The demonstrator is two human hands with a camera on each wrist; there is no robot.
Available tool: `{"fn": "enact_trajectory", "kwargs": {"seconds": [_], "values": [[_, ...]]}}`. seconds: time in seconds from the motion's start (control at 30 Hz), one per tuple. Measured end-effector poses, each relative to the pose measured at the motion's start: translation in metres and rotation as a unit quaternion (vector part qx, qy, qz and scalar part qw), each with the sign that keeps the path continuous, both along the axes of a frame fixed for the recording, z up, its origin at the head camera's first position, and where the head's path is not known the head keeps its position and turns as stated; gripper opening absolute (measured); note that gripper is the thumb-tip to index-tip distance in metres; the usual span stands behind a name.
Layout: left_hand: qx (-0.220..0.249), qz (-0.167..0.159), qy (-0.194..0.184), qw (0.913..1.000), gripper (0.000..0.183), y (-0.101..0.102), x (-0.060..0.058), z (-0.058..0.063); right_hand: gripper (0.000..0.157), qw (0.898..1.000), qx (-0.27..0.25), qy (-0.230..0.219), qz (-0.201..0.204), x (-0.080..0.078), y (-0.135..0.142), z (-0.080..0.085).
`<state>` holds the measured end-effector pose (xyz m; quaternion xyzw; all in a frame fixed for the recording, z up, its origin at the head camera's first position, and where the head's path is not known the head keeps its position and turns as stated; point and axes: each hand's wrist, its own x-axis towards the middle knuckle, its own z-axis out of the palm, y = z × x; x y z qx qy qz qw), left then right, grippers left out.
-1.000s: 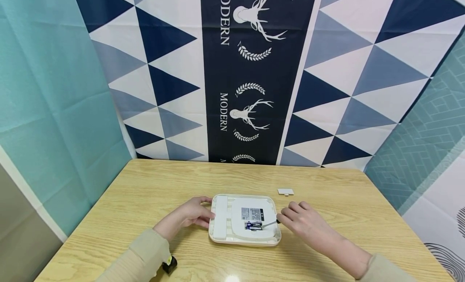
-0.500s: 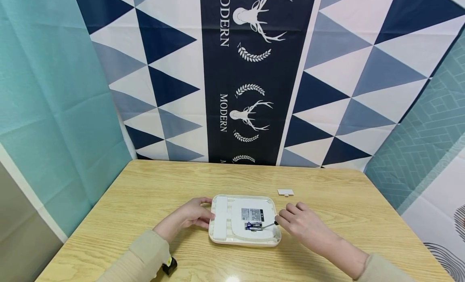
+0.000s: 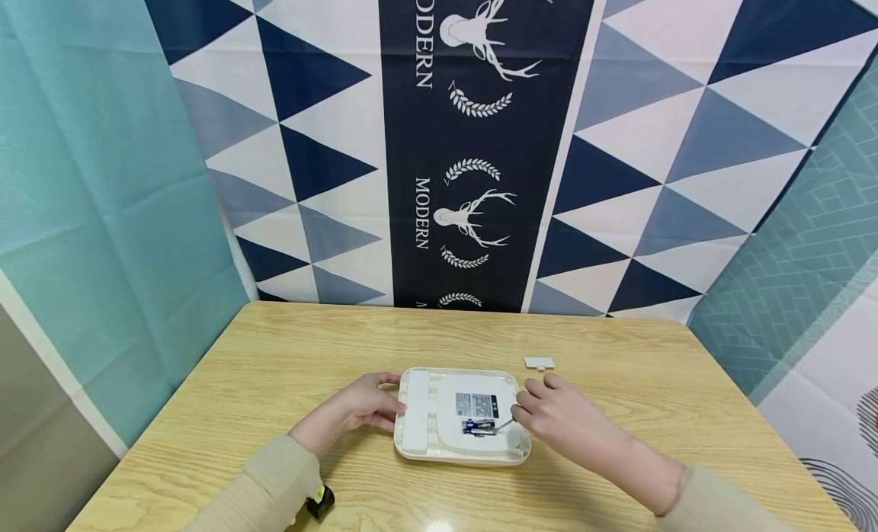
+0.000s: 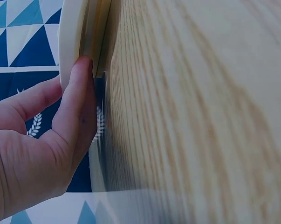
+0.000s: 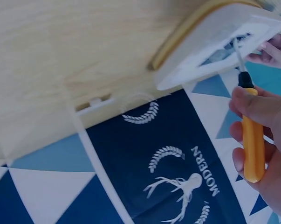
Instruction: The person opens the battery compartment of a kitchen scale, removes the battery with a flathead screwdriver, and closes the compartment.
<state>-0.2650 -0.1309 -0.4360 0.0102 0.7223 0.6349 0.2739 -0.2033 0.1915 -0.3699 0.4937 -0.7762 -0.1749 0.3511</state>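
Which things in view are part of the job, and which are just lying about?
Part of the job:
white device, left hand touching its edge
yellow-handled screwdriver, in the right hand
batteries, at the screwdriver's tip
small white cover on the table, probably the battery cover

Apparently not:
black-and-yellow object by the left cuff, identity unclear

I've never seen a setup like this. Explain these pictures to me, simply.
No robot here: a person is working bare-handed. The wide picture comes from a camera worn on the head, looking forward and down; the two others come from a camera on each wrist. On the wooden table are a white device, a small flat white piece and, by the left sleeve, a dark object too unclear to name. The left hand holds the device's left edge. The right hand grips an orange-handled tool, seemingly a screwdriver, its tip at what look like blue batteries in the device.
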Motion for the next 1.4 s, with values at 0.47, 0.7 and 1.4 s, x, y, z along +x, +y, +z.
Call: {"fn": "enact_trajectory", "kwargs": {"seconds": [0.47,0.7,1.4], "values": [[0.0,0.009,0.002,1.0,0.068,0.003,0.002,0.0,0.008,0.996,0.075,0.011,-0.036,-0.001,-0.008,0.002],[-0.003,0.012,0.003,0.9999,0.07,0.003,0.001,0.0,0.013,0.999,0.036,0.017,-0.016,-0.001,-0.005,0.0],[-0.003,0.013,0.001,0.9999,0.069,0.002,0.001,-0.002,0.023,0.989,-0.115,-0.091,-0.012,0.002,0.025,-0.035]]}}
